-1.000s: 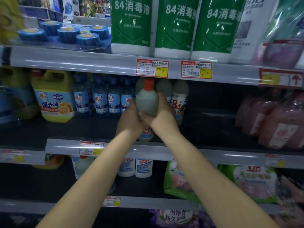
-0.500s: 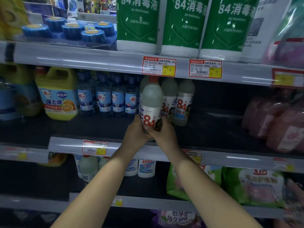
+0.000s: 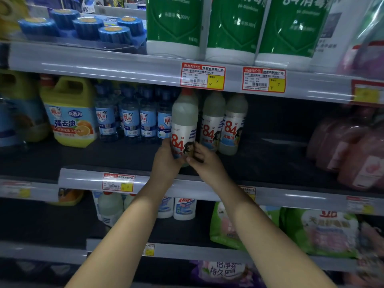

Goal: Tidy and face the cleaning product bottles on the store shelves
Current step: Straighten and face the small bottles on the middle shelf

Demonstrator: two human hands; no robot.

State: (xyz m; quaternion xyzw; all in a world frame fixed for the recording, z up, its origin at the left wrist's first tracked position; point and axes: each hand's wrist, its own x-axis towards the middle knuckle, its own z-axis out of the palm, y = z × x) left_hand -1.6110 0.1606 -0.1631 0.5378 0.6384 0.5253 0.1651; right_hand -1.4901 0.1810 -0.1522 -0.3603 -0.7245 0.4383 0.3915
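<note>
Store aisle, dim light; grey shelves with clear price rails. Middle shelf (image 3: 270, 161) dark, bare to the right of centre. Yellow jug (image 3: 70, 113) far left, row of blue bottles (image 3: 133, 119) beside it, two 84 bottles (image 3: 224, 125) standing upright further back, pink pouches (image 3: 357, 154) at right. Green jugs (image 3: 234, 28) on the shelf above.

Change over the last second: the bottle (image 3: 184, 125), held high a moment ago with its label hidden, now stands lower near the shelf front, upright, "84" label facing out. Left hand (image 3: 166, 161) grips its lower left side; right hand (image 3: 204, 159) curls loosely at its lower right, fingertips on the label edge.

Judgement: this bottle looks faced and about seated; whether its base touches the shelf is hidden by the hands. Remaining work likely release, then lining the two behind up with it.
</note>
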